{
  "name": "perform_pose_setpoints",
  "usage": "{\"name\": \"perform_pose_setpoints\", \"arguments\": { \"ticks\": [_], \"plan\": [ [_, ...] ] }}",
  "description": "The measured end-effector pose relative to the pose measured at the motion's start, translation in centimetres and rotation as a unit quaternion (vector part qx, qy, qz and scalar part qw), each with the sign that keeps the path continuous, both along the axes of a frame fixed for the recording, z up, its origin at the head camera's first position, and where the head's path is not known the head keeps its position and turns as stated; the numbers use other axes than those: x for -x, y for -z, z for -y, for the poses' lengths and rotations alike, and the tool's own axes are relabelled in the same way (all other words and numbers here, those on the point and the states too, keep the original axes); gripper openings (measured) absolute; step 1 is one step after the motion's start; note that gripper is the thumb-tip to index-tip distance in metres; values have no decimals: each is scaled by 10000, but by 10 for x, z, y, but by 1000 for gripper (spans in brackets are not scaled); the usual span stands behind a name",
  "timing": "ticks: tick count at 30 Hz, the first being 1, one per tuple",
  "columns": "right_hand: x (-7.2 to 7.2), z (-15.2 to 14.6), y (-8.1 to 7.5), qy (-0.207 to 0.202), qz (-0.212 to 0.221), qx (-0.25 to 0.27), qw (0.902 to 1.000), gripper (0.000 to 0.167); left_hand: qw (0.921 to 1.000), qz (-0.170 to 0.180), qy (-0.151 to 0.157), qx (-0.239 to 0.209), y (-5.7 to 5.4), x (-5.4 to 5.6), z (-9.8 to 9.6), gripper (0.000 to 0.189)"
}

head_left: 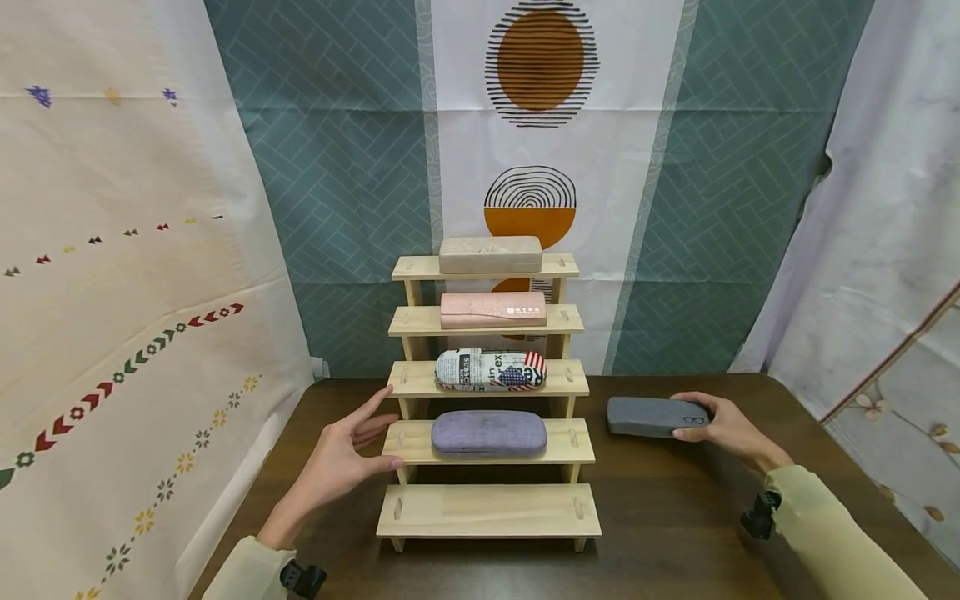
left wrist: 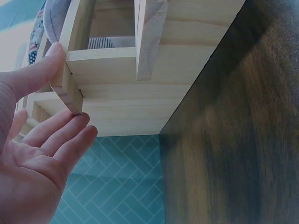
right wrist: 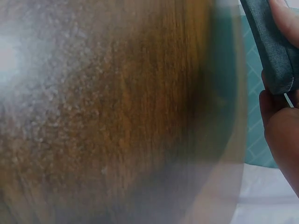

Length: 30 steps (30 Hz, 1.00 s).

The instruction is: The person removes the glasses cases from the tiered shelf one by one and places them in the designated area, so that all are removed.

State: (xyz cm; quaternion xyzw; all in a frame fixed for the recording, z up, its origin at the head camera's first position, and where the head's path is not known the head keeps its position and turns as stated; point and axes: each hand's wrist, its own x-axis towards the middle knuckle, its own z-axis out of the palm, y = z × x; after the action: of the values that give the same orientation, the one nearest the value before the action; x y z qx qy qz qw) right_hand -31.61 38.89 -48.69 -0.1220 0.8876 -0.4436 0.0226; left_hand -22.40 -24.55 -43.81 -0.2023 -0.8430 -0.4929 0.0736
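A stepped wooden display stand stands at the middle of the table. My left hand is at its left side; thumb and fingertips pinch the end of a shelf board, as the left wrist view shows. My right hand grips the right end of a grey glasses case with a small glasses print, right of the stand. In the right wrist view only part of the grey case shows. On the stand's shelves lie a purple glasses case, a newsprint-patterned case, a pink case and a beige case.
The lowest shelf holds nothing. A dark wooden table lies under everything. Patterned cloths hang around it: a green and white one behind, a cream one at left and a pale one at right.
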Motion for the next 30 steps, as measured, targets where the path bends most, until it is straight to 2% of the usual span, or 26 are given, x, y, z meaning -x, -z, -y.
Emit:
{"name": "perform_pose_setpoints", "arguments": {
  "ticks": [15, 21, 30],
  "plan": [
    [15, -2, 5, -132, 1, -98, 9999, 68, 10000, 42, -68, 28, -1, -2, 0, 108],
    [20, -4, 7, -283, -256, -453, 9982, 68, 9999, 64, -110, 43, -1, -2, -1, 108],
    [25, -5, 12, -389, -422, -546, 9969, 67, 9999, 79, -73, 16, -1, -1, -1, 107]
  ]
}}
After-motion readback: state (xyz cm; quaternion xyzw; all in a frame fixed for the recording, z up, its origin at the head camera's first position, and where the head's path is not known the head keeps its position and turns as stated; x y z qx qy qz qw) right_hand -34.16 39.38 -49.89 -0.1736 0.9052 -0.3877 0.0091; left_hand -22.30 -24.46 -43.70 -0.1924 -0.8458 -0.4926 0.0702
